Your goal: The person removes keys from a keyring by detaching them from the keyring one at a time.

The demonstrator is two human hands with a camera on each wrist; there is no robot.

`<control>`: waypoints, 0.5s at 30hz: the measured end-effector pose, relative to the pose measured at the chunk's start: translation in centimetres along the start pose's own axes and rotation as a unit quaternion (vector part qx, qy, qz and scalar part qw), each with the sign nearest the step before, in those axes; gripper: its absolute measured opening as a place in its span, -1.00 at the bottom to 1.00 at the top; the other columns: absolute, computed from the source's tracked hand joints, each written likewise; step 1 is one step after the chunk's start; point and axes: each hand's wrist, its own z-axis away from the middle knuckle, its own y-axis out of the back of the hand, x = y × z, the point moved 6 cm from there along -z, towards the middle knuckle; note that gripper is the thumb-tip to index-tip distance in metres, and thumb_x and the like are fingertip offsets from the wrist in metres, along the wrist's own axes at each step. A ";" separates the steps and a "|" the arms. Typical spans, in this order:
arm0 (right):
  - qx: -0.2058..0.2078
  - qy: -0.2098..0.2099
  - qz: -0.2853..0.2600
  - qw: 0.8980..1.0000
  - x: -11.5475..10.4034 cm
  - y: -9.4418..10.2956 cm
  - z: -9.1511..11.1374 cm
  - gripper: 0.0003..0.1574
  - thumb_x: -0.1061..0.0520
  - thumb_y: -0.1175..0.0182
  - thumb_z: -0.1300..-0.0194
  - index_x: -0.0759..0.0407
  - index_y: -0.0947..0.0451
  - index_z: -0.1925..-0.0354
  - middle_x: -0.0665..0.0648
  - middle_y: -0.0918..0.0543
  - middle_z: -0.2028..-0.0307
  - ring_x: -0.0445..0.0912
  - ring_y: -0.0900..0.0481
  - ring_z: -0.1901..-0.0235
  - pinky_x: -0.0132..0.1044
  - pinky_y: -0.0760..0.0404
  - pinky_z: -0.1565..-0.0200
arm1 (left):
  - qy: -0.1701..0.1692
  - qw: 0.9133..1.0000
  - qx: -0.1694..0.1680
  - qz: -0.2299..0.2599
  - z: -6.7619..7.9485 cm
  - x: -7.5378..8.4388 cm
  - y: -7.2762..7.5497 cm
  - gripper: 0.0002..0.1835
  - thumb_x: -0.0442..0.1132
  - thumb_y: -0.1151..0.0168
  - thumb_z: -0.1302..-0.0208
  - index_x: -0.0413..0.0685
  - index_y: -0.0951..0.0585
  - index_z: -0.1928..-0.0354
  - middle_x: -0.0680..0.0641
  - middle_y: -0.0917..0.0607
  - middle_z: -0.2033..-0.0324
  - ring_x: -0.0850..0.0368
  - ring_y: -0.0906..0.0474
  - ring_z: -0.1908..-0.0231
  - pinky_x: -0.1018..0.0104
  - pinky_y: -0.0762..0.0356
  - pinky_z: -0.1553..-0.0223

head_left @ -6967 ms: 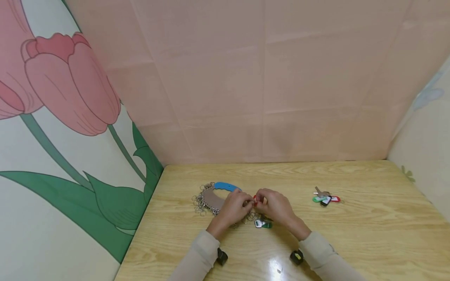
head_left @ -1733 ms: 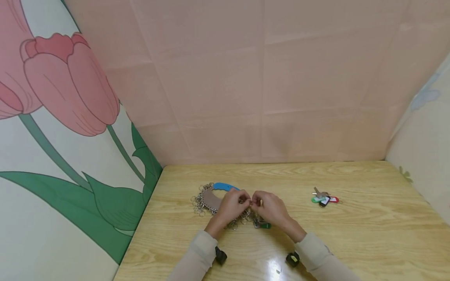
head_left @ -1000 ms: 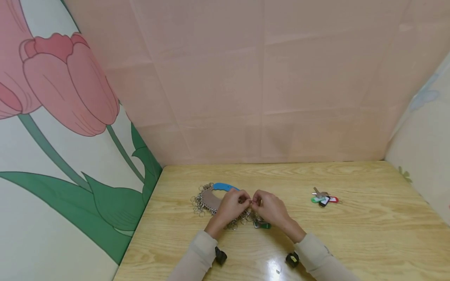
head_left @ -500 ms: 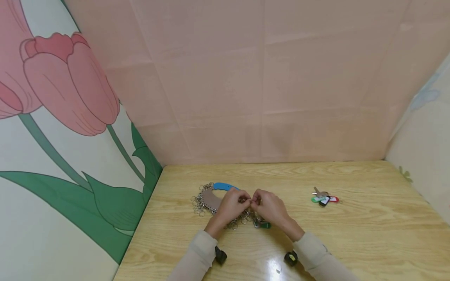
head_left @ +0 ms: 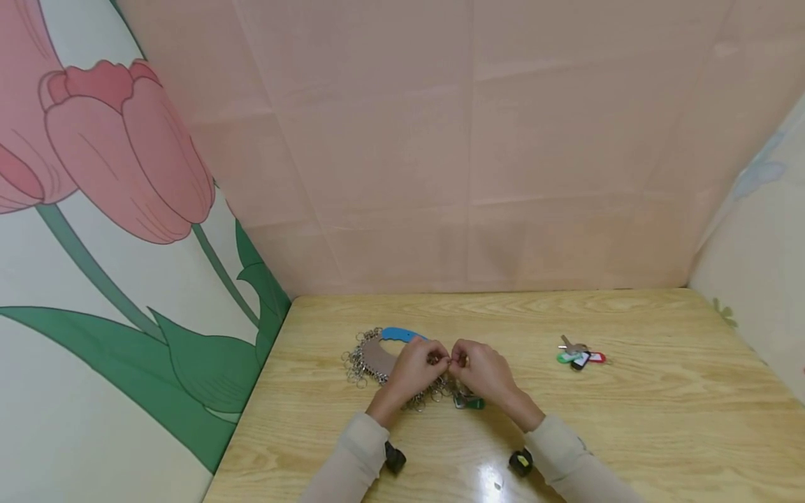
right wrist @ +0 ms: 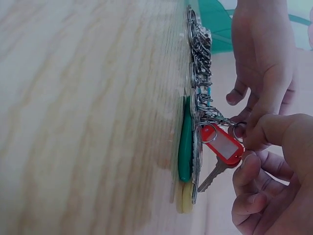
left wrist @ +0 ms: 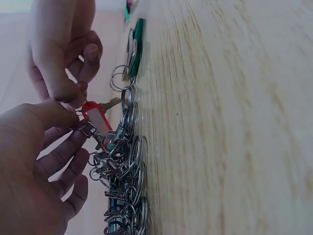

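Note:
In the head view my left hand (head_left: 417, 365) and right hand (head_left: 486, 370) meet fingertip to fingertip over the right end of a curved brown holder (head_left: 378, 357) fringed with metal clips and rings. Its blue handle (head_left: 402, 334) curves behind the left hand. The right wrist view shows the left fingers pinching a metal split ring (right wrist: 238, 130) joined to one clip. Close by, a red key tag (right wrist: 222, 143) hangs at the right hand's pinching thumb and finger, with a key (right wrist: 215, 175) beside it. Fingertips hide the exact joint between ring and tag.
Below the hands lies a green tag (head_left: 476, 404) with keys. To the right on the wooden table (head_left: 660, 412) sits a small heap of keys with green, black and red tags (head_left: 582, 359). A pink-beige wall covering (head_left: 390, 175) stands behind the table.
Seven seconds ago the red tag showed between the hands in the head view; fingers now cover it. The right hand has shifted slightly left. Over the last second both hands stay almost still.

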 end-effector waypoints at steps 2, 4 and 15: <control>0.002 0.001 0.001 1.000 0.0 0.1 0.0 -0.84 0.14 -0.43 -0.25 -0.04 -0.61 0.37 -0.12 -0.63 0.47 -0.25 -0.44 0.60 -0.32 -0.38 0.57 | 0.000 1.000 0.000 -0.001 0.0 0.0 0.0 -0.91 -0.16 -0.36 -0.50 0.13 -0.81 0.16 0.14 -0.81 0.29 0.24 -0.50 0.16 0.42 -0.50 0.14; 0.004 0.005 0.002 1.000 0.0 0.1 0.1 -0.84 0.15 -0.43 -0.25 -0.05 -0.61 0.38 -0.12 -0.63 0.47 -0.25 -0.43 0.61 -0.33 -0.37 0.58 | -0.001 1.000 0.001 -0.001 0.0 0.0 0.0 -0.91 -0.16 -0.36 -0.50 0.13 -0.81 0.17 0.14 -0.81 0.29 0.25 -0.49 0.17 0.43 -0.49 0.14; 0.008 0.018 0.002 1.000 -0.2 0.4 0.2 -0.81 0.16 -0.44 -0.22 -0.07 -0.60 0.39 -0.13 -0.61 0.48 -0.26 -0.42 0.61 -0.34 -0.35 0.57 | -0.010 1.000 0.003 -0.005 0.0 0.2 0.1 -0.91 -0.17 -0.35 -0.51 0.11 -0.81 0.16 0.14 -0.84 0.27 0.21 -0.56 0.15 0.43 -0.48 0.13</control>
